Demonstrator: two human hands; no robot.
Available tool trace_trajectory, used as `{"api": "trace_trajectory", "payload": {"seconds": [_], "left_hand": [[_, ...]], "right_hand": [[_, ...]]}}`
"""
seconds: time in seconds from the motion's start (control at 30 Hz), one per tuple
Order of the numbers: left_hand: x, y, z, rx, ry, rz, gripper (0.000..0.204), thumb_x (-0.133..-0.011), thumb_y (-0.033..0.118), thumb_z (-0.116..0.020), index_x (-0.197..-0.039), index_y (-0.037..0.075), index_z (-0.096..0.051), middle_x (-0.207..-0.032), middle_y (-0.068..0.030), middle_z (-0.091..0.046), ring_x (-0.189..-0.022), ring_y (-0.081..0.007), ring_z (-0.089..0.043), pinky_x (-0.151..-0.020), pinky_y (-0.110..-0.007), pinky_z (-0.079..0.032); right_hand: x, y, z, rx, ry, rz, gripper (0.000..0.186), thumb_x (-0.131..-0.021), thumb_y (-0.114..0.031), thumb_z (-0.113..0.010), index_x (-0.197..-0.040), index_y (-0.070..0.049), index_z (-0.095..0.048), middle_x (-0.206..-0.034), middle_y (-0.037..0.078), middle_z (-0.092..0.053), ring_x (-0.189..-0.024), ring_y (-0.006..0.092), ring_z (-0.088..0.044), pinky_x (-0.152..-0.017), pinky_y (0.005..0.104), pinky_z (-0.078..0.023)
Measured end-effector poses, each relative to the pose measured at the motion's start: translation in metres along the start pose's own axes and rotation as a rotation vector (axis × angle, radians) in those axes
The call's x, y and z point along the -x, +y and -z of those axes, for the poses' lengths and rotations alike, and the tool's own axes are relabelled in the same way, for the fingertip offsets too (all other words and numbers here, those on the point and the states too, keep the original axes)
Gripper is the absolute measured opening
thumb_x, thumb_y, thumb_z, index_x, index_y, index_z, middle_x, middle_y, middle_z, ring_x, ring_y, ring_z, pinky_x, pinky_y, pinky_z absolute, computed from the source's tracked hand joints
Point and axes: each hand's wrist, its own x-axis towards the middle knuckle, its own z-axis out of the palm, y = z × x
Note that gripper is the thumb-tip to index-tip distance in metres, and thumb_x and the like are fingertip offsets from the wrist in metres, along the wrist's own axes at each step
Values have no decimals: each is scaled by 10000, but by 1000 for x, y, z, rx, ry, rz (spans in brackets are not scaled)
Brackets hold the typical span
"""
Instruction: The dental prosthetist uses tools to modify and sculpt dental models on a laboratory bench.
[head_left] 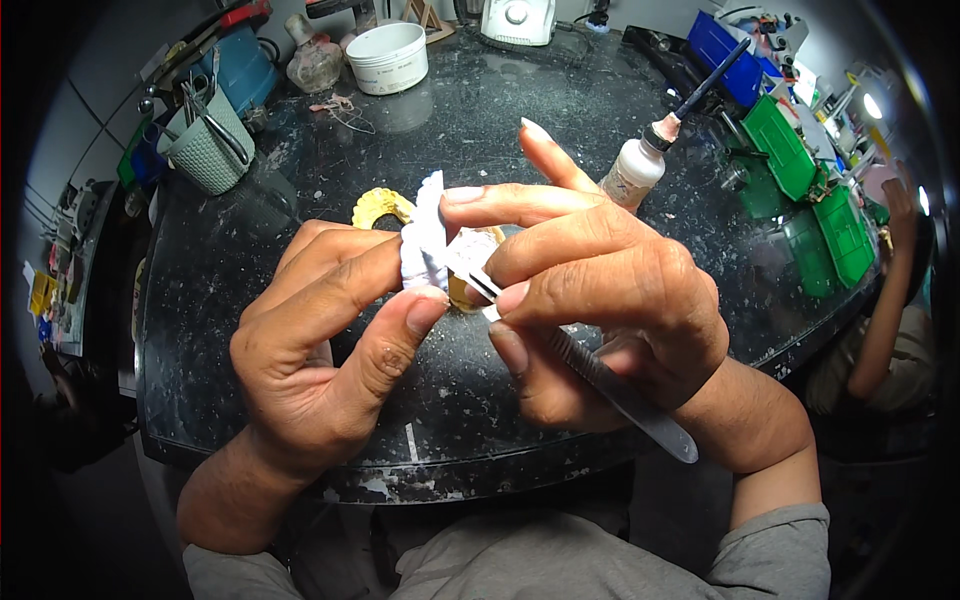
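Between the thumb and fingers of my left hand [325, 345] a white horseshoe-shaped dental piece [424, 240] is held up on edge. My right hand [610, 290] pinches a metal scalpel [625, 395] with a ridged grip and flat rounded end. Its narrow tip is close to the white piece's right side; whether they touch I cannot tell. The right index fingertip rests on that piece's upper edge, with the little finger raised. Beyond my left fingers a yellow dental cast [378, 205] lies on the bench. Another cast, tan and whitish [466, 297], is partly hidden behind my right hand.
A white dropper bottle [635, 168] with a brush in its top stands on the black bench [480, 120]. At the back are a white tub [388, 60] and a stained flask [312, 55]. A tool basket [207, 145] is left; green trays [780, 150] and another person's arm [885, 300] are right.
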Motion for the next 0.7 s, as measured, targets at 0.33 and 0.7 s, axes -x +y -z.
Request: {"api": "trace_trajectory", "payload": {"seconds": [0.33,0.7], "left_hand": [[0,0,-1,7,5,6,224,-866,105,-738,-1048,-25,-723,-919,-112,-703,-838,-198,-605,-776,-316,-460],[-1,-1,-2,-18,19,2,195,-849,54,-717,-1027,-26,-720,-939,-115,-694,-859,-205,-594,-789,-319,-461]], "right_hand": [[-3,-3,1,-4,3,-36,268,-697,96,-762,-899,-55,-673,-893,73,-693,-1053,287,-698,-1089,596,-358],[0,2,-1,11,6,-1,270,-694,84,-765,-907,-56,-675,-888,68,-690,-1055,284,-693,-1091,596,-355]]}}
